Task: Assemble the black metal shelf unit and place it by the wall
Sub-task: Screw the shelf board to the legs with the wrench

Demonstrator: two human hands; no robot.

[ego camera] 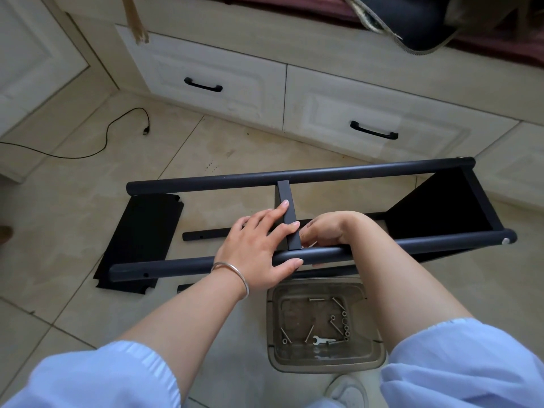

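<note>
The black shelf frame (323, 172) lies on its side on the tiled floor (206, 142), in front of the white drawers (223, 83). Two long tubes run side to side; an end panel (435, 213) already joins them at the right, and a flat crossbar (287, 207) spans them at the middle. The left hand (259, 251) lies on the near tube (176, 267), thumb under it, its straight fingers (279, 210) resting against the crossbar. The right hand (329, 228) has its fingers curled at the crossbar's near end; what they pinch is hidden, so I cannot tell. By my reading the build is roughly midway: a loose shelf panel (141, 240) and two more tubes lie on the floor, and bolts, nuts and a spanner (322, 340) wait in the clear tray (374, 360). The left tube ends are open, and moving it to the wall is still ahead
</note>
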